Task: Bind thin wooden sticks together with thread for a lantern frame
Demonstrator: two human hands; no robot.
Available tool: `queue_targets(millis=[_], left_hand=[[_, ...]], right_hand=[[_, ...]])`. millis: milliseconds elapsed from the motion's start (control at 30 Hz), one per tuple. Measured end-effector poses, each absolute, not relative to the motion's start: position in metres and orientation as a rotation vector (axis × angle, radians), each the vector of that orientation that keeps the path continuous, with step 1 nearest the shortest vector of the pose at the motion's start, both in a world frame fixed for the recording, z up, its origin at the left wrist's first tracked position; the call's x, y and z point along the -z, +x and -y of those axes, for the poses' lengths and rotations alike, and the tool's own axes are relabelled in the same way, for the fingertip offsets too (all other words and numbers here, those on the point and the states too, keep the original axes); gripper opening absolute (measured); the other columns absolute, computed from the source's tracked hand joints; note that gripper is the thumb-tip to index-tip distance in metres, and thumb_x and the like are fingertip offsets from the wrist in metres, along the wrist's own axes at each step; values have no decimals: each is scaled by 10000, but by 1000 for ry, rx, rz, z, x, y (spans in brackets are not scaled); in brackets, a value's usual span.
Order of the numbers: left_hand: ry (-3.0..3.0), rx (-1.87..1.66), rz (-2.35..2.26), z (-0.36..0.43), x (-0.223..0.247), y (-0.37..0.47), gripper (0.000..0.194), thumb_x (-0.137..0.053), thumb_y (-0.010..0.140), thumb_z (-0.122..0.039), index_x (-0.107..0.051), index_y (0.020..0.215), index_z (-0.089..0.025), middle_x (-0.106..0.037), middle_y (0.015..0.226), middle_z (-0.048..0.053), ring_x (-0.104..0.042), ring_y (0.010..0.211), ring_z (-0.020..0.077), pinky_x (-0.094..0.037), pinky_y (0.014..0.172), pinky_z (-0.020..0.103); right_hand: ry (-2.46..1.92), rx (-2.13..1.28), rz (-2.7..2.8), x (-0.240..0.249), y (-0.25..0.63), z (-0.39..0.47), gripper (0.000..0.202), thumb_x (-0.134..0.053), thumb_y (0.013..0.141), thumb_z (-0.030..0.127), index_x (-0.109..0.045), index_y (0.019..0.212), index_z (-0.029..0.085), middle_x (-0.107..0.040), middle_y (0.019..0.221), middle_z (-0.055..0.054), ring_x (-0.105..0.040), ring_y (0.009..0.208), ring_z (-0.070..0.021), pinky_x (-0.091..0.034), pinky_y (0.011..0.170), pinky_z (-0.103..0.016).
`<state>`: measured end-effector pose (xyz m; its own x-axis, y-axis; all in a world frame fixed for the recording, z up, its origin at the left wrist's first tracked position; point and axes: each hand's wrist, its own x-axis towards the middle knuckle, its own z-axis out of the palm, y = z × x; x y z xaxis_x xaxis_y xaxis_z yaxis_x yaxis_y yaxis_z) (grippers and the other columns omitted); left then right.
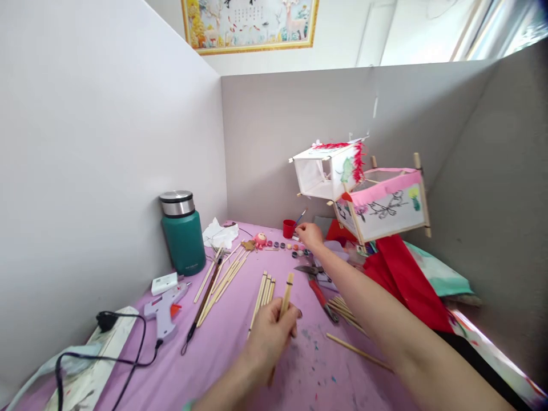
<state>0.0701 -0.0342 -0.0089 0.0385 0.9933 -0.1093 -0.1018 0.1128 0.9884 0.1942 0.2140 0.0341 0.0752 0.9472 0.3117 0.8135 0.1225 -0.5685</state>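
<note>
My left hand (pixel 272 326) is closed around a bamboo stick (pixel 287 291) that has a dark band near its upper end. Right behind that hand, several similar banded sticks (pixel 265 290) lie side by side on the purple cloth. Farther off, my right hand (pixel 310 236) reaches to the back of the table, its fingertips pinched together beside a red cup (pixel 289 229). A thin paintbrush (pixel 302 215) slants up from the cup, close to those fingertips. Whatever the right fingers hold is too small to make out.
At left are a green flask (pixel 183 234), a glue gun (pixel 165 311) with its cord, a long brush (pixel 204 302) and loose sticks (pixel 226 282). Red-handled pliers (pixel 319 294) lie under my right forearm. Paper lanterns (pixel 381 205) hang at right. Grey partitions (pixel 265 125) enclose the table.
</note>
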Motion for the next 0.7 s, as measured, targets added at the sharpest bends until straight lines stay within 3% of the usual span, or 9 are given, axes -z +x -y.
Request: queue_targets(millis=[133, 333, 567, 700], left_hand=[[1083, -1118, -1149, 30, 24, 74, 270, -639, 731, -435, -553, 650, -192, -478, 488, -20, -386, 449, 93, -259, 457, 232], [1024, -1071, -1108, 32, 28, 78, 309, -661, 701, -491, -554, 638, -208, -459, 454, -22, -390, 442, 111, -255, 454, 246], [989, -1171, -1101, 39, 13, 78, 336, -603, 773, -479, -495, 630, -195, -468, 511, -33, -316, 392, 58, -200, 410, 229], [927, -1204, -1071, 36, 9, 74, 284, -549, 822, -399, -452, 661, -186, -483, 536, -45, -299, 341, 35, -177, 377, 223]], right_hand=[[-1778, -211, 1735, -47, 183, -260, 283, -513, 819, 266, -735, 971, 178, -705, 1013, -132, -642, 923, -246, -456, 738, -309], [-1782, -287, 1822, -43, 189, -270, 303, -468, 843, 201, -732, 990, 200, -722, 896, -90, -658, 781, -173, -452, 686, -251], [-1568, -578, 2151, -69, 196, -177, 188, -555, 801, 217, -735, 790, 168, -707, 738, -44, -620, 590, -126, -405, 531, -213], [-1153, -639, 2422, -91, 225, -101, 197, -623, 792, 348, -739, 837, 196, -683, 737, -30, -618, 643, -144, -427, 565, -230]])
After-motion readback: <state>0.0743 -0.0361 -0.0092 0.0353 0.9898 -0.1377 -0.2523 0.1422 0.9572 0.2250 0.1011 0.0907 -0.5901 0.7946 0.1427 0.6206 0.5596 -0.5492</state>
